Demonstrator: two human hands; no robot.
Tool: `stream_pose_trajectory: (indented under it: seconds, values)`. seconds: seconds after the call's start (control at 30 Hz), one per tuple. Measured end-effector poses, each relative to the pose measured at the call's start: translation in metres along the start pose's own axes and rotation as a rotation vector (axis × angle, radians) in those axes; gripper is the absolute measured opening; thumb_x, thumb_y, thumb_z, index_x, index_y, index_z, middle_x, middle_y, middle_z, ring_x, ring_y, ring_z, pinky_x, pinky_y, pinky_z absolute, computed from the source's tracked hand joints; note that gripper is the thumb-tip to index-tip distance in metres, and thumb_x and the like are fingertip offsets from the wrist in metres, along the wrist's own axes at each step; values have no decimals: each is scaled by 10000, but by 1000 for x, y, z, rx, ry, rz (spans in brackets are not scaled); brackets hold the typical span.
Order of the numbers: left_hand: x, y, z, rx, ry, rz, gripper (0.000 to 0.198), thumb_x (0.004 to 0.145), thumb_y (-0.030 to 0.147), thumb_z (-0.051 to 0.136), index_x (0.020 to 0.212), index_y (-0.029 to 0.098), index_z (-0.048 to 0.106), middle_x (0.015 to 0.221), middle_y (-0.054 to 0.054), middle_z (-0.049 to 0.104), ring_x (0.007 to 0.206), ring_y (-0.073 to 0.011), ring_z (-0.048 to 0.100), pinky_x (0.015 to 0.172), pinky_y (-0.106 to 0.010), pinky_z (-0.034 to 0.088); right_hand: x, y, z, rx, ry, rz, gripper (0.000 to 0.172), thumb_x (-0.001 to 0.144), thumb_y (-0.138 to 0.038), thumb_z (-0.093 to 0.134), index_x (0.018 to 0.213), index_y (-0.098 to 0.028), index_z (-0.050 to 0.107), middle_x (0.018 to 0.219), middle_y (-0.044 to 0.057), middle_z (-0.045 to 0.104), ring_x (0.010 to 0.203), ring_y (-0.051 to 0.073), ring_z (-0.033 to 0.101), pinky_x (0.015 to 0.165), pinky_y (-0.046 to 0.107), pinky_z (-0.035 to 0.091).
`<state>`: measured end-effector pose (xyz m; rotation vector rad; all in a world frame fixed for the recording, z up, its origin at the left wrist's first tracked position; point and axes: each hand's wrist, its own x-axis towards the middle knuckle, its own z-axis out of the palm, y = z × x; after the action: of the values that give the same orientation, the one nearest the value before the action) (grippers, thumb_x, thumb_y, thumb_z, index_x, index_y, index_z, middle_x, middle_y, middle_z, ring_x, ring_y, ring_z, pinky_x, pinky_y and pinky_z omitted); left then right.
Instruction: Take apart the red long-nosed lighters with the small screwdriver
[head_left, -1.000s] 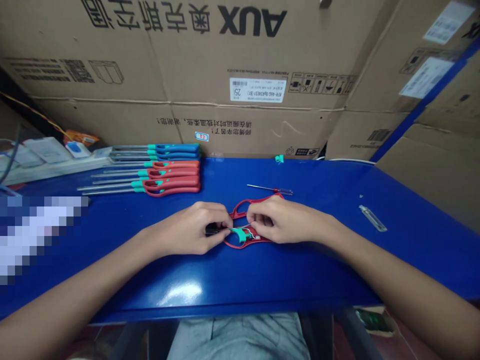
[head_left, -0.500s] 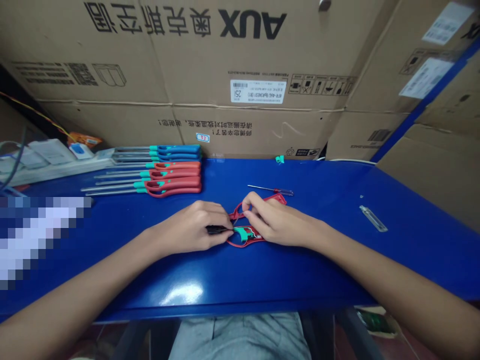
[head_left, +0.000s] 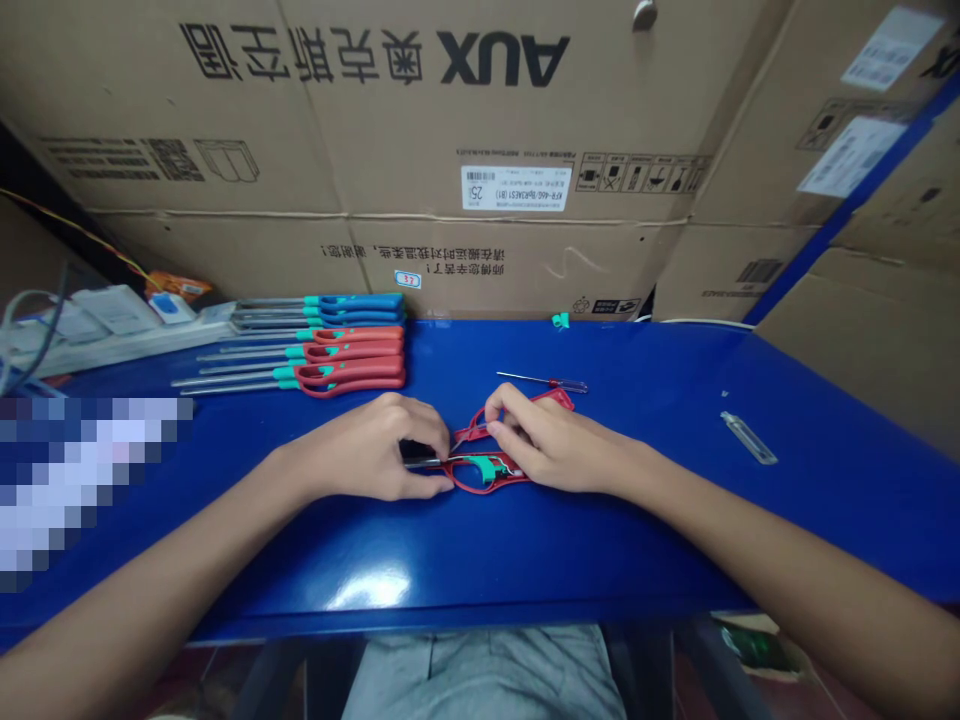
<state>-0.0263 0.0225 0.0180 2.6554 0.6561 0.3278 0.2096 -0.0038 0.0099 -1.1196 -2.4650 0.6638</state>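
An opened lighter half point(head_left: 491, 489) with a red shell, a green trigger point(head_left: 489, 467) and white wires lies on the table. My left hand point(head_left: 394, 445) curls around its front end, thumb and fingers on either side, where a metal tube point(head_left: 421, 463) runs under the palm. My right hand point(head_left: 551, 440) pinches at a thin grey wire point(head_left: 472, 433) with thumb and index finger; the lower fingers rest over the lighter's handle. Behind that hand lies the other red shell half point(head_left: 559, 401), partly covered.
Several red and blue lighters point(head_left: 352, 375) lie in a row at the back left, near a power strip point(head_left: 142, 338). A screwdriver point(head_left: 566, 384), a small green part point(head_left: 560, 320) and a clear tube point(head_left: 748, 438) are on the blue table point(head_left: 637, 560). Cardboard point(head_left: 420, 180) stands behind.
My left hand's thumb and fingers have spread apart and shifted slightly left, uncovering the lighter's front end and the metal tube. My right hand stays in nearly the same place.
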Motion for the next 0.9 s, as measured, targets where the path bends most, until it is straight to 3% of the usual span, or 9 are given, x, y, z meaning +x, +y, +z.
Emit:
stream_pose_trajectory:
  seconds: [0.3, 0.53, 0.9]
  values:
    - [-3, -3, -14, -35, -93, -216, 156, 745, 297, 689, 847, 182, 718, 763, 8, 710, 661, -130, 627, 632, -212, 473, 0, 7, 3, -53, 24, -116, 54, 878, -171, 509, 914, -181, 548, 705, -19, 581, 591, 101, 489, 560, 228, 323]
    - [-5, -6, -17, -1, -162, -232, 184, 684, 268, 728, 851, 196, 704, 777, 22, 701, 671, -127, 616, 623, -202, 458, -1, 3, -1, -124, -19, -192, 139, 790, -266, 671, 880, -161, 656, 860, 30, 583, 675, 118, 507, 626, 247, 384]
    - [-6, -10, -19, -43, -186, -234, 165, 789, 218, 622, 888, 204, 753, 763, -15, 725, 628, -131, 622, 587, -202, 455, 1, 3, -3, -115, -61, -212, 154, 834, -289, 653, 841, -154, 726, 842, 48, 616, 696, 130, 549, 659, 265, 419]
